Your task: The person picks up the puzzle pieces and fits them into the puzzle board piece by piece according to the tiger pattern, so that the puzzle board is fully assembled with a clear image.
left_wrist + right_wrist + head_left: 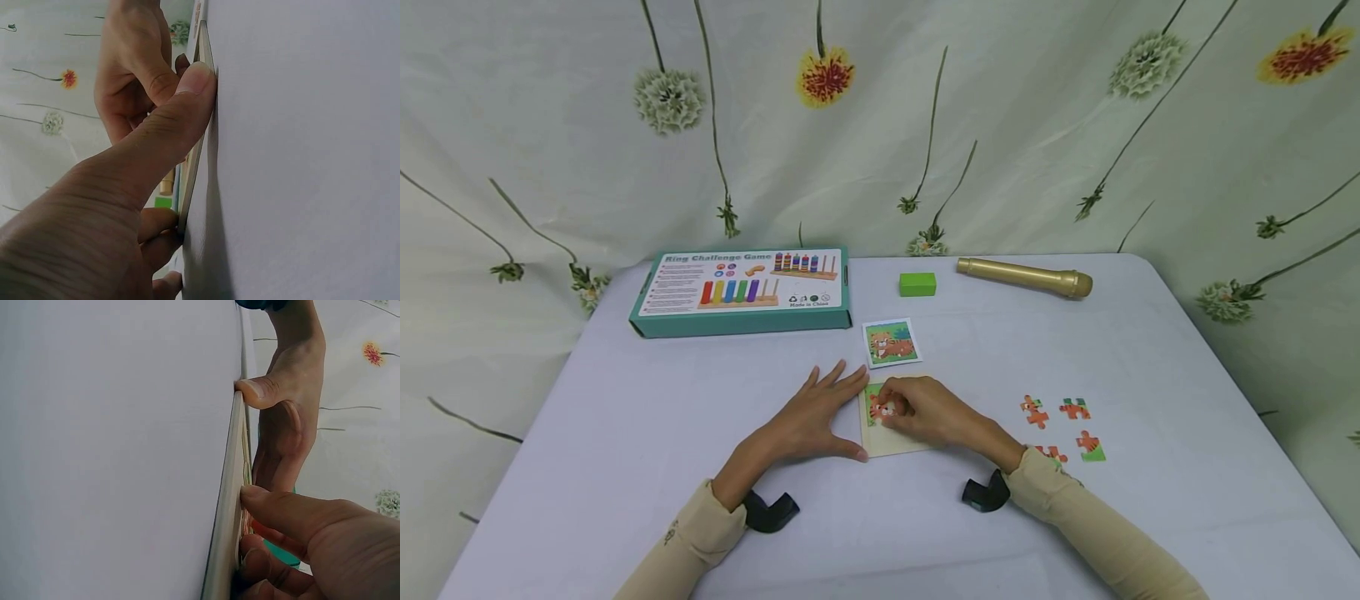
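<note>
A pale wooden puzzle board lies on the table, with tiger-picture pieces set in its upper left part. My left hand rests at the board's left side, fingers spread. Its thumb touches the near corner and the fingertips reach the far one. Over the board, my right hand has curled fingers and pinches a puzzle piece down at the picture, mostly hidden by the fingers. The right thumb is low against the board's face. Just beyond the board lies a tiger picture card.
Several loose puzzle pieces lie to the right, one partly behind the right wrist. At the back are a Ring Challenge Game box, a green block and a gold microphone-shaped object. A flowered cloth hangs behind the table.
</note>
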Demonstrator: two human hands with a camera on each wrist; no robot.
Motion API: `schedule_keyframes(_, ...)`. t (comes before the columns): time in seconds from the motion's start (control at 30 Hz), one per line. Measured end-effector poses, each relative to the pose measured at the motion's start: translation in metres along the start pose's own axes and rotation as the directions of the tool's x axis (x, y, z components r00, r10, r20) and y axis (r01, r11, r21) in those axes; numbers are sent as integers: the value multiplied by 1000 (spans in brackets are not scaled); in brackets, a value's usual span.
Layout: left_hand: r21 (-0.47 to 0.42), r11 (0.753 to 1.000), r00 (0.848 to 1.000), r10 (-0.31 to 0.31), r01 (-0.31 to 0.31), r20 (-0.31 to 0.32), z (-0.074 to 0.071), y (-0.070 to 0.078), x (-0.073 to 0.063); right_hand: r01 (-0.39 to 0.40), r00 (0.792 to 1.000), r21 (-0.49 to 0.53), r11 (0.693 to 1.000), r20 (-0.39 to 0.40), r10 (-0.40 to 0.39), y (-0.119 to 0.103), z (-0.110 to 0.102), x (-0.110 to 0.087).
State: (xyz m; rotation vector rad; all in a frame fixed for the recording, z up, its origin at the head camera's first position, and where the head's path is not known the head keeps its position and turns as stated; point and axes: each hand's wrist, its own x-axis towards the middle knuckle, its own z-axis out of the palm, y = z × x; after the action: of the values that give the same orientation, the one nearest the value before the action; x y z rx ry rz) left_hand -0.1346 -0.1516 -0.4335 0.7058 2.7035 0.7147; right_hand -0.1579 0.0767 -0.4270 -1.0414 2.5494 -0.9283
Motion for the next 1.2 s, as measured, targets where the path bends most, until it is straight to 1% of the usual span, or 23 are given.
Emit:
schedule_keyframes(0.17,1,1000,1000,-2,2,-2,0,0,0,1,1000,28,1000,5,-1,1,-1,-1)
schedule_keyframes(0.37,5,1000,1000,-4,4,0,1,0,0,-40,999,146,988,31,36,5,-6,-6)
schedule_keyframes(0.43,6,1000,1000,-5,5,-1,0,1,0,-35,999,174,984,29,31,7,-9,-9)
schedule_keyframes(0.53,12,1000,1000,-10,10,-1,0,2,0,-7,1000,202,979,3,6,10,-16,-17)
schedule_keyframes(0.67,5,1000,1000,-15,15,1,-1,3,-1,10,999,201,980,-34,-3,15,-30,-33)
schedule_keyframes(0.8,-6,1000,1000,-15,15,5,0,2,-1,-20,999,191,981,-44,29,23,-45,-53)
schedule_keyframes(1.0,-6,1000,1000,-4,5,4,1,0,0,-55,994,114,992,-83,64,40,-65,-85)
schedule_keyframes(1.2,-4,1000,1000,-8,8,7,1,-1,0,-152,978,55,987,-134,158,56,-81,-114)
